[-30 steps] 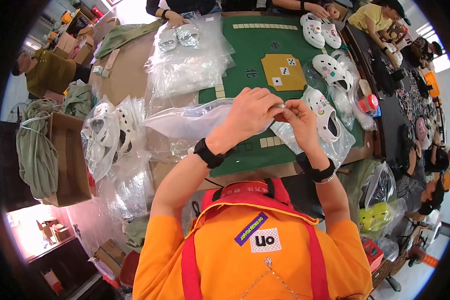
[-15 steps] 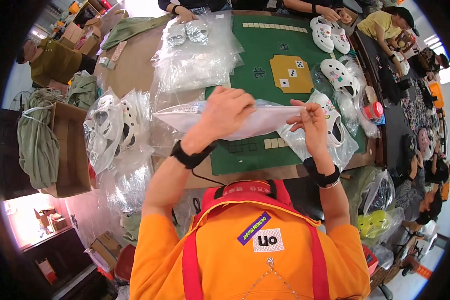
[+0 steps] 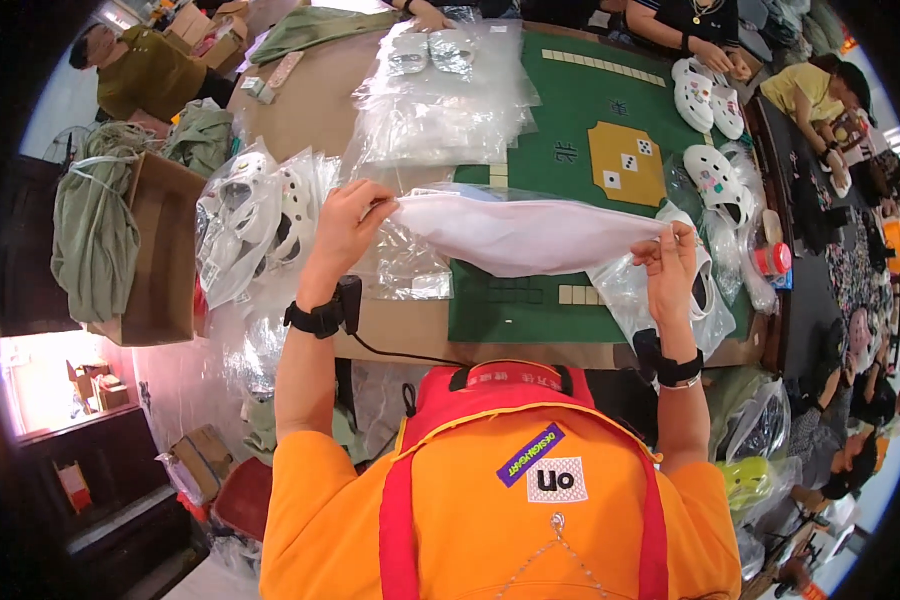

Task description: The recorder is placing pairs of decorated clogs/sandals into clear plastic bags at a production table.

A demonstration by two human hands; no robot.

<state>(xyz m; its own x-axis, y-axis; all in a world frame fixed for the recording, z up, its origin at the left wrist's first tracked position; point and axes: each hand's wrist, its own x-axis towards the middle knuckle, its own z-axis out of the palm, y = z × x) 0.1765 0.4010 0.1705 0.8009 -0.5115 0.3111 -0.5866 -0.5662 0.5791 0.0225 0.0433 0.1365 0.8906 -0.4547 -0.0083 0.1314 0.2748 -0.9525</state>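
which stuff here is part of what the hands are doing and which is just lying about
In use:
- white, soft-looking bag, held near its ends by the left hand and right hand
- probably related: flat, clear plastic bags; white, perforated clogs

Apparently lying about:
- open, brown cardboard box
- olive-green cloth bundle
- round red container

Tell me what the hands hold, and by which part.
The left hand pinches a white bag by its left end; the right hand holds its right end.

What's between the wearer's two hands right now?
A whitish bag, stretched from the left hand to the right hand; it shows in the head view.
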